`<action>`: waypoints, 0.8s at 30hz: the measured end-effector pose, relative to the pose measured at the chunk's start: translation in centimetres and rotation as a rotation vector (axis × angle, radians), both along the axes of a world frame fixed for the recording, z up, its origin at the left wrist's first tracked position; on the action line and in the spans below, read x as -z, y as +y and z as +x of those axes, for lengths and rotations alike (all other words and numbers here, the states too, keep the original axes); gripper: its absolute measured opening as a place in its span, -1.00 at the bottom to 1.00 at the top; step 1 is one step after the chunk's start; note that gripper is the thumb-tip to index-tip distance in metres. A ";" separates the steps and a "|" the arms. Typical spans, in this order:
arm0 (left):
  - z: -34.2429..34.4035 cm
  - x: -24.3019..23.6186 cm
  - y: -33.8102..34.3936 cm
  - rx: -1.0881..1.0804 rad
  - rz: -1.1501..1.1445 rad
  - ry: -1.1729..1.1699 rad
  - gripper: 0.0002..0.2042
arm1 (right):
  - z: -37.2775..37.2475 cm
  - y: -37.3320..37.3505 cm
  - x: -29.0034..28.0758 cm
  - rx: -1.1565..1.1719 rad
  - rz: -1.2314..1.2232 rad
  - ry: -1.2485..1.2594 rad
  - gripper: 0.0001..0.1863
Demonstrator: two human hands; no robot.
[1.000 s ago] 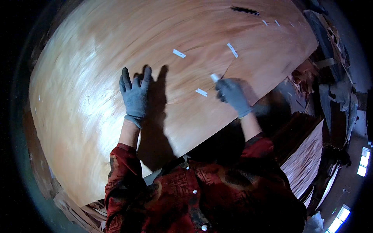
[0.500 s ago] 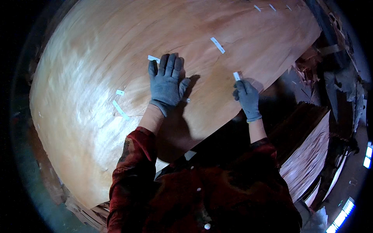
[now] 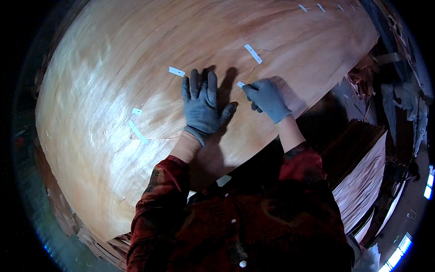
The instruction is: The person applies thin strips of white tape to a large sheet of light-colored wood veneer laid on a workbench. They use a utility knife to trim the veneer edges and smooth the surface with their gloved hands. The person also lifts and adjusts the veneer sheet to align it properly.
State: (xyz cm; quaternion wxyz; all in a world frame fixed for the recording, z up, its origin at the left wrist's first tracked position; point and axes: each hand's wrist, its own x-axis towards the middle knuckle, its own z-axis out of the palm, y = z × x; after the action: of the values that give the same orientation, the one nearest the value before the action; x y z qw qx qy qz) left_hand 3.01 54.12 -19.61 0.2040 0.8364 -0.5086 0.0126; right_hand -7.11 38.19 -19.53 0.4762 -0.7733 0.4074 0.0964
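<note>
A large tan wood veneer sheet (image 3: pixel 149 41) spreads in front of me. Fingers apart, my left hand (image 3: pixel 202 111) in a grey glove rests on or just over it, holding nothing. A white strip of tape (image 3: pixel 176 71) lies on the veneer by its fingertips. To the right, my gloved right hand (image 3: pixel 269 99) is closed on a short piece of white tape (image 3: pixel 240 85), whose end sticks out past the thumb and forefinger. Another tape strip (image 3: pixel 253 54) is stuck farther off, beside a thin crack.
More tape pieces (image 3: pixel 138 132) mark the veneer at left, and several small ones (image 3: pixel 302 8) sit at the far right. Past the sheet's right edge stands a stack of veneer (image 3: pixel 362 181). Torn veneer scraps (image 3: pixel 362 77) hang at the far right.
My right hand has moved left across the veneer with the tape piece, turning toward the left hand. My left hand has shifted slightly right and nearer, its thumb farther out.
</note>
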 end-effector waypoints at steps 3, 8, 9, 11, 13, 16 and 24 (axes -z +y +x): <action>-0.4 2.0 -0.4 0.188 -0.244 0.008 -0.38 | 0.1 -0.9 1.0 -0.075 -0.050 0.055 -0.59; -1.7 2.6 -2.7 0.245 -0.207 -0.041 -0.53 | -0.2 -0.7 0.4 -0.270 -0.465 0.242 -0.61; -1.7 2.8 -2.9 0.225 -0.208 -0.047 -0.54 | -0.6 -0.4 0.5 -0.304 -0.533 0.240 -0.60; -1.8 3.3 -3.0 0.202 -0.236 -0.036 -0.56 | -1.4 0.4 0.7 -0.304 -0.588 0.170 -0.61; -2.1 2.2 -3.0 0.191 -0.253 0.017 -0.58 | -2.3 1.3 1.4 -0.267 -0.623 0.094 -0.61; -2.0 2.0 -2.9 0.195 -0.255 0.000 -0.59 | -3.1 2.4 3.1 -0.164 -0.563 0.001 -0.63; -0.5 1.9 -0.8 0.340 -0.258 0.088 -0.45 | -4.8 5.4 0.7 0.168 0.074 -0.209 -0.69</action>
State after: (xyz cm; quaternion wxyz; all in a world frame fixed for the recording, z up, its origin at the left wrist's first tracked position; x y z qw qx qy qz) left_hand 2.55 53.27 -21.48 0.3306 0.7052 -0.6272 0.0066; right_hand -11.87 43.62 -20.24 0.5507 -0.7241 0.4150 -0.0101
